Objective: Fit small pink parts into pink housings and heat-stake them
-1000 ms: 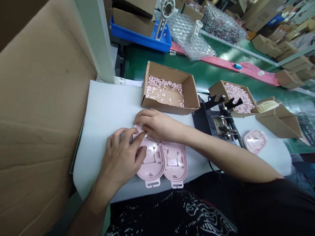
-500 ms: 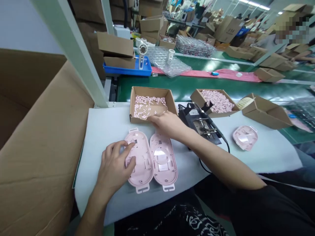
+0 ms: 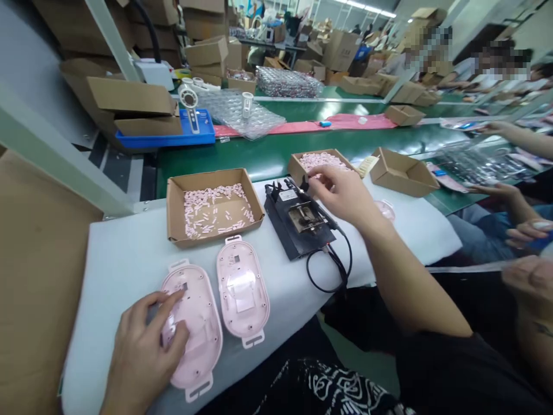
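My left hand [image 3: 149, 340] rests on the left edge of a pink oval plastic shell [image 3: 201, 323], its thumb and forefinger spread apart over the inner face. A second pink shell [image 3: 242, 288] lies beside it on the white mat, inner face up, with a small gap between them. My right hand [image 3: 341, 193] is at the near side of a carton of small pink parts [image 3: 324, 158], above the back end of a black device [image 3: 298, 222] with a corded handle. Its fingers are curled together at the tips; anything between them is hidden.
A carton with small pink pins and clips [image 3: 211, 236] stands behind the shells. Another pink piece [image 3: 386, 210] lies partly behind my right forearm. An open carton [image 3: 401, 178] sits farther right. The device's black cable [image 3: 328, 288] loops over the mat. Another person's hands [image 3: 529, 230] are at the right.
My right hand has gone from the pin carton on the left to the parts carton on the right. The two shells, side by side before, now lie apart. The view has turned right.
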The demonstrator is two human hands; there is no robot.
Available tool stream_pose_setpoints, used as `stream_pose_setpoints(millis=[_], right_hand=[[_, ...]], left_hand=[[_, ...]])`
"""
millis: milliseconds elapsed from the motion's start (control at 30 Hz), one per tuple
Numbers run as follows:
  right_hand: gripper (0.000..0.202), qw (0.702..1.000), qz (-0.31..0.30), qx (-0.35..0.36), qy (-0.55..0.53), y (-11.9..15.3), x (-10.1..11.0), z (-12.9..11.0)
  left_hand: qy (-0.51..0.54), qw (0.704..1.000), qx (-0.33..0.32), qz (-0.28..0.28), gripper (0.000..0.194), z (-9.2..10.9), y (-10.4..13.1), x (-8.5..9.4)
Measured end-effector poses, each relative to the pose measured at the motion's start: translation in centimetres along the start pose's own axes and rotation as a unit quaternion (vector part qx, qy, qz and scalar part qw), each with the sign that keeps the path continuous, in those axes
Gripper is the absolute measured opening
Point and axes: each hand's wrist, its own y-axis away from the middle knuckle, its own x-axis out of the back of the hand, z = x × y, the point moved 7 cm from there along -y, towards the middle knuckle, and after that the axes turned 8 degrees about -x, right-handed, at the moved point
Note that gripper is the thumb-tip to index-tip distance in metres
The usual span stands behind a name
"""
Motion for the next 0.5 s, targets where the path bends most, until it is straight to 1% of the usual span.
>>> stream_pose_setpoints(millis=[33,67,100,167,233,300,367,400,433,467,500], right_hand=[[0.034,0.999,-0.032,-0.039,0.011,-0.3,0.2,2.5],[0.037,0.995,-0.073,-0.059,0.015,-0.5,0.0,4.4],[0.038,0.992,-0.112,-0.061,0.011,-0.5,-0.6,5.9],[0.034,0.985,-0.165,-0.037,-0.015,-0.3,-2.0,7.4],[0.032,0.981,-0.187,-0.016,-0.047,0.2,-2.8,8.0],[0.031,0.981,-0.174,-0.006,-0.082,0.9,-2.4,7.8],[0.028,0.982,-0.12,-0.004,-0.143,1.8,-0.4,6.6],[0.027,0.979,-0.084,-0.005,-0.183,2.5,0.8,5.6],[0.026,0.969,-0.039,-0.013,-0.243,3.2,2.1,4.4],[0.026,0.956,-0.003,-0.029,-0.291,4.0,3.1,3.0],[0.027,0.947,0.016,-0.033,-0.321,4.8,3.5,1.2]], left_hand=[[0.0,1.0,0.003,0.006,0.041,-0.2,0.1,-0.1],[0.001,1.0,0.01,0.011,0.041,-0.3,0.2,-0.2],[0.004,1.0,0.019,0.012,0.041,-0.4,0.2,-0.3],[0.017,0.999,0.037,0.009,0.04,-0.3,0.1,-0.3],[0.027,0.998,0.048,-0.012,0.04,0.0,0.0,-0.2],[0.027,0.997,0.056,-0.036,0.041,0.4,0.1,-0.2],[0.03,0.996,0.066,-0.049,0.041,0.6,0.2,-0.1],[0.034,0.996,0.07,-0.052,0.041,0.6,0.2,-0.1],[0.039,0.995,0.074,-0.052,0.041,0.7,0.2,-0.2],[0.043,0.995,0.079,-0.051,0.041,0.7,0.2,-0.2],[0.046,0.994,0.082,-0.049,0.04,0.7,0.2,-0.1]])
